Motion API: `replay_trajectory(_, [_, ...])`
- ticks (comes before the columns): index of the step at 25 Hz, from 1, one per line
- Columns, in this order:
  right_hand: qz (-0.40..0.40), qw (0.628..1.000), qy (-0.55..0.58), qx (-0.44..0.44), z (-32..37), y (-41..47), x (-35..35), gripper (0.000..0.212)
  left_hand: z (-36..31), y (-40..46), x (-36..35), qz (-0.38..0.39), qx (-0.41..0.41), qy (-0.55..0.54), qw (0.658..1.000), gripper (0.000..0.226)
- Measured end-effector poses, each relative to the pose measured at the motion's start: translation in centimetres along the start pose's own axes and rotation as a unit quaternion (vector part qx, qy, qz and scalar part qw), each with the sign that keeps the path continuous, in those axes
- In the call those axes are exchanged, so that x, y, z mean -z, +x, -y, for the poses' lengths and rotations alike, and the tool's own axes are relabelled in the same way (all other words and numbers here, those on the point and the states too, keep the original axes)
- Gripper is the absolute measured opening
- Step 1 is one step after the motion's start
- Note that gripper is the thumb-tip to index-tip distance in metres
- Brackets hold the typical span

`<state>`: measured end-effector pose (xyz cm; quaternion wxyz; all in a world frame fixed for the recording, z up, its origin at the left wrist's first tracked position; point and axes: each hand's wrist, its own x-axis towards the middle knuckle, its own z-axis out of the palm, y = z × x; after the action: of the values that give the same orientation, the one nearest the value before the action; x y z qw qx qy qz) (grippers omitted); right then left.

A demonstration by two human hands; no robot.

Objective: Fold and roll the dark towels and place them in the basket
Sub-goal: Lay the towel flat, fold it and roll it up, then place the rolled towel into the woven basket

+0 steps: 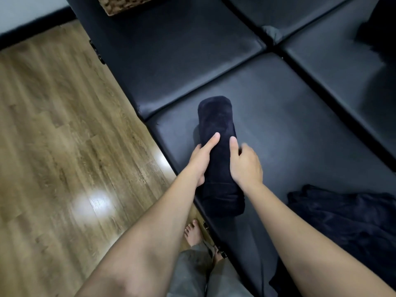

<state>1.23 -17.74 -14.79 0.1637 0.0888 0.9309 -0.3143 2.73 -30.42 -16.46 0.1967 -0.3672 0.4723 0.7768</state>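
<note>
Black padded leather cushions [278,116] beside a wood-plank floor [64,125] form the setting. At centre, a rolled dark navy plush towel [216,125] is gripped from both sides: the left hand [201,159] is curled round its 9 o'clock flank, the right hand [246,163] round its 3 o'clock flank. A crumpled dark navy towel [342,219] lies at 4 o'clock. A woven brown basket [126,5] is seen at 11 o'clock.

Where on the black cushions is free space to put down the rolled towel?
Free: the cushion beyond the rolled towel, and the far cushion before the basket. Crowded: near right, where the loose towel lies.
</note>
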Motion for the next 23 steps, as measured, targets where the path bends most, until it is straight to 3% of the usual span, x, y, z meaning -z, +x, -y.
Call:
replay_trajectory(2, [0.032,0.991,0.132,0.005,0.6,0.3,0.7,0.084,-0.6,-0.7,0.0,0.032,-0.030,-0.019,0.999,0.085])
replay_trajectory(6, [0.143,0.919,0.366,-0.036,3.5,0.7,4.0,0.125,-4.8,-3.3,-0.9,0.081,-0.112,-0.019,0.990,0.062])
replay_trajectory(7, [0.166,0.899,0.405,-0.014,4.4,0.7,5.2,0.124,-6.2,-4.2,-1.2,0.096,-0.131,-0.019,0.987,0.064])
replay_trajectory(9, [0.204,0.870,0.448,0.025,6.6,0.3,7.8,0.101,-8.8,-6.2,-1.9,0.124,-0.168,-0.013,0.978,0.071])
replay_trajectory(13, [0.111,0.880,0.451,0.097,9.7,-1.7,11.7,0.080,-12.1,-10.6,-2.8,0.102,-0.247,0.014,0.964,0.058])
replay_trajectory(16, [0.043,0.886,0.438,0.148,11.0,-3.7,13.8,0.067,-13.1,-14.2,-2.8,0.067,-0.290,0.030,0.954,0.060])
replay_trajectory(20, [0.033,0.916,0.355,0.186,12.0,-7.5,16.1,0.084,-13.9,-19.0,-3.1,0.055,-0.340,0.026,0.938,0.059])
replay_trajectory(23, [0.021,0.919,0.273,0.285,13.0,-10.5,16.9,0.090,-15.7,-22.2,-3.1,0.043,-0.386,0.029,0.921,0.064])
